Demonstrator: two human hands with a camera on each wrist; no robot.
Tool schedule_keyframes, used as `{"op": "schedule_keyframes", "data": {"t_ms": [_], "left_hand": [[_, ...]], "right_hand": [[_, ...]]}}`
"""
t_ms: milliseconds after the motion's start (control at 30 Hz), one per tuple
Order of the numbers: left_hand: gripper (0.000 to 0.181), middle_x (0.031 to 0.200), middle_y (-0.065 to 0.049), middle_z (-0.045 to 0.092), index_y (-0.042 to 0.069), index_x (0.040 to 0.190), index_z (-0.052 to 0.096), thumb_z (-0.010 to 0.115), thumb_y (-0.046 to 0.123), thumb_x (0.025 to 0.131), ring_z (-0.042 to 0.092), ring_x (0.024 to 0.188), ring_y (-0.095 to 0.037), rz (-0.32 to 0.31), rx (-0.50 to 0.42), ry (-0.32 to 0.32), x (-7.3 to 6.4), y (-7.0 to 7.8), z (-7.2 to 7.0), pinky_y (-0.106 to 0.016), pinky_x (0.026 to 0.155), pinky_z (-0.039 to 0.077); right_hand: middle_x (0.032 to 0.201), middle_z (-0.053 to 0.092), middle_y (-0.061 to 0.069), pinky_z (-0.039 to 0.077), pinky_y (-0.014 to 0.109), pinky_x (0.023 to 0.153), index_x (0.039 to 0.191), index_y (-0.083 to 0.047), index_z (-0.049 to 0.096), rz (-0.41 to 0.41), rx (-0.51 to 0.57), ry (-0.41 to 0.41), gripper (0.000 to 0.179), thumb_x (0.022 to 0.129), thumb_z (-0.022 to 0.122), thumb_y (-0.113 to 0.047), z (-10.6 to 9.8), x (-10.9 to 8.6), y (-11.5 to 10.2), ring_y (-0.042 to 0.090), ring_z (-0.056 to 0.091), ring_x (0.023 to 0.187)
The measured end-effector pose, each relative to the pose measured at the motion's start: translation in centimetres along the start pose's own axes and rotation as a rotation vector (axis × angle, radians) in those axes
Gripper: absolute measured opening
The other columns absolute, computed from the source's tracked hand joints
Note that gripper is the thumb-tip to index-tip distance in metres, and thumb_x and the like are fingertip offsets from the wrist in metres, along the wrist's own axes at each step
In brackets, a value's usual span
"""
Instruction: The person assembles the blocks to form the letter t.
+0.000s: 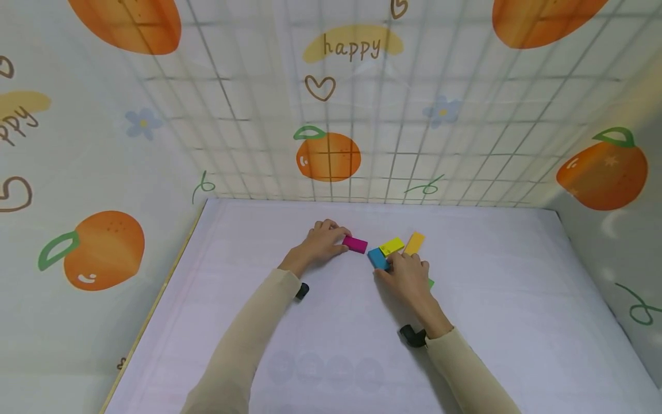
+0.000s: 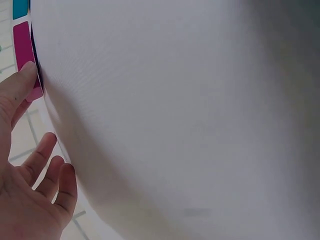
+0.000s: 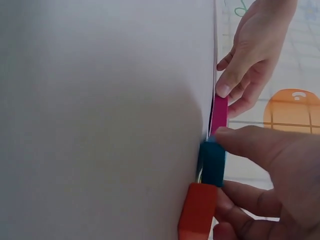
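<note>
My left hand (image 1: 324, 241) pinches the left end of a magenta block (image 1: 355, 244) between thumb and index finger. In the left wrist view its other fingers are spread apart, away from the block (image 2: 24, 47). To the right, my right hand (image 1: 410, 279) grips a blue block (image 1: 378, 259), with the thumb at one end and fingers at the other, as the right wrist view shows. A yellow block (image 1: 391, 246) lies just behind the blue one. Beside the right fingers in the right wrist view is a red-orange block (image 3: 198, 212), hidden under the hand from the head.
A light orange block (image 1: 414, 243) lies behind the right hand, and a green block (image 1: 431, 283) peeks out at its right side. Everything lies on a white-covered table (image 1: 320, 339). Behind it hangs a cloth printed with oranges (image 1: 328, 157).
</note>
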State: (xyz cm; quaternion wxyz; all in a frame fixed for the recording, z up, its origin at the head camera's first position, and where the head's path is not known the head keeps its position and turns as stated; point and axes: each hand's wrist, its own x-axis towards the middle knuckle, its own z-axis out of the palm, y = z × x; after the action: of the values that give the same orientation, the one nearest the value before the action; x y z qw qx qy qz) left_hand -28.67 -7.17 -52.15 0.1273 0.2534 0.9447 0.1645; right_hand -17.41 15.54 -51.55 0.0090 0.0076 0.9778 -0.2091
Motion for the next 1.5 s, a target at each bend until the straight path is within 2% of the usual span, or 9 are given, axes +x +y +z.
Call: {"op": "schedule_keyframes", "data": {"t_ms": [200, 400, 567, 833, 1200, 1500], "left_hand": [[0.041, 0.141, -0.006, 0.044, 0.032, 0.136, 0.059, 0.065, 0.042, 0.096, 0.033, 0.130, -0.027, 0.006, 0.002, 0.033, -0.2, -0.5, -0.1, -0.048, 0.104, 0.033], [0.039, 0.138, -0.008, 0.046, 0.031, 0.134, 0.060, 0.067, 0.039, 0.096, 0.033, 0.131, -0.031, 0.003, -0.025, 0.088, -1.1, -0.6, -0.7, -0.052, 0.106, 0.031], [0.036, 0.134, -0.011, 0.048, 0.028, 0.131, 0.061, 0.069, 0.034, 0.096, 0.033, 0.130, -0.036, 0.022, -0.069, 0.123, -2.5, -0.7, -1.3, -0.054, 0.105, 0.031], [0.037, 0.130, -0.008, 0.051, 0.027, 0.131, 0.062, 0.070, 0.032, 0.095, 0.033, 0.130, -0.031, 0.006, -0.133, 0.129, -5.6, -0.7, -1.9, -0.051, 0.104, 0.035], [0.037, 0.127, -0.007, 0.051, 0.027, 0.129, 0.064, 0.072, 0.033, 0.094, 0.033, 0.131, -0.031, 0.019, -0.158, 0.188, -9.2, -0.9, -1.7, -0.053, 0.104, 0.036], [0.037, 0.125, -0.007, 0.053, 0.024, 0.128, 0.064, 0.073, 0.032, 0.094, 0.034, 0.130, -0.032, 0.032, -0.183, 0.211, -11.1, -1.2, -1.6, -0.053, 0.103, 0.036]], "right_hand": [[0.104, 0.069, 0.012, 0.036, 0.054, 0.082, 0.114, -0.003, 0.071, -0.031, 0.007, 0.038, 0.045, 0.086, 0.078, -0.038, -0.3, -0.4, 0.3, 0.034, 0.054, 0.095], [0.093, 0.063, 0.009, 0.036, 0.051, 0.079, 0.114, -0.004, 0.069, -0.067, 0.031, 0.074, 0.042, 0.086, 0.077, -0.035, -0.9, -1.0, 0.9, 0.031, 0.052, 0.090], [0.098, 0.064, 0.011, 0.035, 0.049, 0.076, 0.115, -0.005, 0.070, -0.091, 0.056, 0.082, 0.041, 0.086, 0.077, -0.032, -1.8, -1.5, 1.4, 0.031, 0.051, 0.089], [0.106, 0.066, 0.014, 0.035, 0.050, 0.075, 0.116, -0.007, 0.071, -0.125, 0.072, 0.083, 0.040, 0.085, 0.079, -0.031, -2.8, -2.2, 1.9, 0.033, 0.054, 0.092], [0.108, 0.067, 0.014, 0.034, 0.049, 0.074, 0.111, -0.007, 0.073, -0.201, 0.086, 0.108, 0.035, 0.083, 0.081, -0.025, -3.6, -3.2, 1.9, 0.033, 0.054, 0.091], [0.109, 0.067, 0.012, 0.032, 0.046, 0.073, 0.112, -0.009, 0.073, -0.292, 0.114, 0.104, 0.034, 0.082, 0.083, -0.023, -3.8, -3.4, 1.7, 0.031, 0.053, 0.091]]}}
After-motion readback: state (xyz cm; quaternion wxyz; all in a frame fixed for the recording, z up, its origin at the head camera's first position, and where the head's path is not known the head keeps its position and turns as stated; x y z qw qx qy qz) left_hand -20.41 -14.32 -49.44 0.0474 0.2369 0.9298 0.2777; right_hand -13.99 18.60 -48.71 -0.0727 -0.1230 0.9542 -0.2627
